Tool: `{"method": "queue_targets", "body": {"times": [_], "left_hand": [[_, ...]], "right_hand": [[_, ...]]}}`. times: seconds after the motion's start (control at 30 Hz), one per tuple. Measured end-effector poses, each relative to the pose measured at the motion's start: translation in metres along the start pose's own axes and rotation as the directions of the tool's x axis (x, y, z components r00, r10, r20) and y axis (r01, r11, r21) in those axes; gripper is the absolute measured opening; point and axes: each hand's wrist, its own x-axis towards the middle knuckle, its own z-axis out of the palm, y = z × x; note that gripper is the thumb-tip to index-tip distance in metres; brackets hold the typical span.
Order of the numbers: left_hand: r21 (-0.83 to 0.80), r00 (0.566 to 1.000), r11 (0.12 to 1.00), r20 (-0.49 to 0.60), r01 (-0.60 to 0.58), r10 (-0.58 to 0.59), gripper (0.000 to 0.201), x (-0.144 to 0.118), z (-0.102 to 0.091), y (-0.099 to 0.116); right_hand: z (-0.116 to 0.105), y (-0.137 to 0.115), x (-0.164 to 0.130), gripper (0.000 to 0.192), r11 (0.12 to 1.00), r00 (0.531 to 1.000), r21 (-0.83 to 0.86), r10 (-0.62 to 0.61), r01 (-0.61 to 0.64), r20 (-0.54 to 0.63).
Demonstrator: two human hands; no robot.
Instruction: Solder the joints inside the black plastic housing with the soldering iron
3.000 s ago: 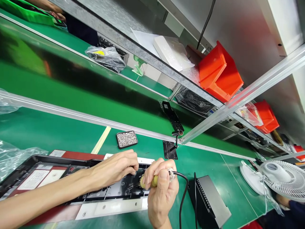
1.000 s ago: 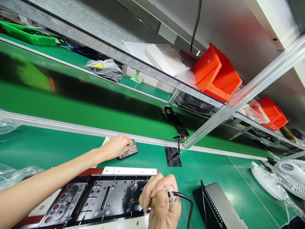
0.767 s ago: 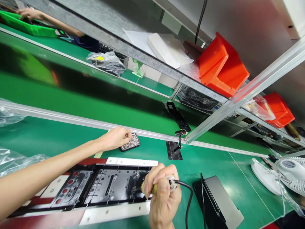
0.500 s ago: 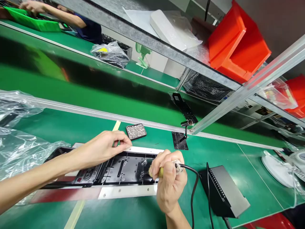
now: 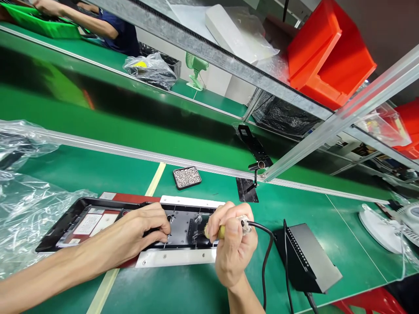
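A long black panel [image 5: 85, 220] with white end strips lies flat on the green bench [image 5: 196, 288]. My left hand [image 5: 137, 231] rests on the panel's middle, fingertips pinched down on its black inner plate; whether they hold a screw I cannot tell. My right hand [image 5: 231, 244] is closed around a yellow-handled corded screwdriver [image 5: 222, 231], its tip pointing at the panel's right part. A small black tray of silver screws [image 5: 187, 177] sits behind the panel, apart from both hands.
Crumpled clear plastic wrap [image 5: 26, 192] lies at the left. A dark grey box [image 5: 307, 257] with a cable stands right of my right hand. A green conveyor belt [image 5: 98, 117] runs behind. Red bins [image 5: 327, 56] hang on the upper rack. Another person's arm [image 5: 81, 17] works far left.
My left hand left the panel, reached to the screw tray, then came back down onto the panel's middle. My right hand kept the screwdriver at the panel's right part.
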Motion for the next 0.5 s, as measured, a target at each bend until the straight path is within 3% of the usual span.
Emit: {"method": "queue_targets", "body": {"times": [0.3,0.5], "left_hand": [[0.047,0.99,0.998,0.135,-0.043,0.036,0.039,0.011,-0.006,0.005],[0.044,1.0,0.999,0.02,0.002,-0.003,0.029,-0.009,-0.004,0.008]], "right_hand": [[-0.001,-0.001,0.0,0.034,1.0,1.0,0.006,-0.008,0.008,-0.002],[0.0,-0.003,0.002,0.037,0.999,1.0,-0.046,-0.019,0.018,-0.012]]}}
